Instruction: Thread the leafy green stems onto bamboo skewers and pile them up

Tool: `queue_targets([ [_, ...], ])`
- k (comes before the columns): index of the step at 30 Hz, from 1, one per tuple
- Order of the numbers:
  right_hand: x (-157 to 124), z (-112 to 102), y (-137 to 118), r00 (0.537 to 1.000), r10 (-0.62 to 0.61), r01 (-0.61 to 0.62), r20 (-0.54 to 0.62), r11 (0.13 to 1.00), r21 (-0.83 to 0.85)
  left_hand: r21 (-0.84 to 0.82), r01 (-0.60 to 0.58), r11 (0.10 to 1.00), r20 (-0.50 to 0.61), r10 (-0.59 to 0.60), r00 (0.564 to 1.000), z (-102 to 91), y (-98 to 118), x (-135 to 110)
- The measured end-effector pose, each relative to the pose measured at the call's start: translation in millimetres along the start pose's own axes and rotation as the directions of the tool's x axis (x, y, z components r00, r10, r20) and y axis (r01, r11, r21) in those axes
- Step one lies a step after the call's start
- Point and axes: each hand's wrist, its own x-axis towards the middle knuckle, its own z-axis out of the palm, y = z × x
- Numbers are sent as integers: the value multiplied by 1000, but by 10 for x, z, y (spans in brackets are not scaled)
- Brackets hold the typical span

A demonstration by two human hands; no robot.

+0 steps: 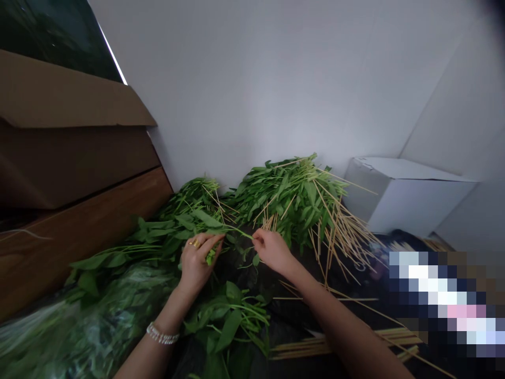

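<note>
In the middle of the head view, my right hand (273,252) pinches the end of a thin green stem (241,232). The stem runs left to long narrow leaves above my left hand (197,259). That hand is closed, with bright green stem pieces (210,256) showing under its curled fingers; whether it also touches the long stem, I cannot tell. Just below it lies a loose heap of leafy greens (231,321). Behind both hands, a large pile of leafy greens (276,184) has many thin wooden sticks (341,226) among it.
To the left, a plastic bag of greens (118,310) lies beside a wooden board (90,221) with a cardboard box (74,163) above. A white box (418,200) stands at the right against the wall. More sticks (303,347) lie near my right forearm. A pixelated patch covers the lower right.
</note>
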Motion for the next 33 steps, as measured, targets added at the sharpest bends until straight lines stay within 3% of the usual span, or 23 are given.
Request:
queue_targets([
  [7, -116, -30, -225, 996, -67, 78, 61, 974, -215, 197, 9, 980, 22, -14, 1000, -37, 26, 33],
  [14, -148, -73, -322, 986, -146, 162, 81, 954, -251, 72, -83, 994, 256, 62, 965, 4, -19, 27],
  [23, -119, -85, -308, 985, -152, 169, 85, 951, -258, 100, -22, 995, 224, -1, 975, 3, 34, 31],
  [26, -126, -82, -323, 982, -159, 181, 101, 949, -259, 46, 65, 997, 197, -73, 978, 26, 58, 36],
  [29, -117, -92, -320, 984, -143, 164, 109, 962, -217, -104, 267, 958, 155, -250, 956, 37, -20, 46],
  [31, -99, -110, -290, 990, -106, 124, 94, 969, -212, -225, 441, 869, 102, -429, 897, 17, -130, 59],
  [33, -74, -132, -241, 996, -57, 70, 71, 978, -199, -313, 568, 761, 31, -590, 807, -21, -232, 77],
])
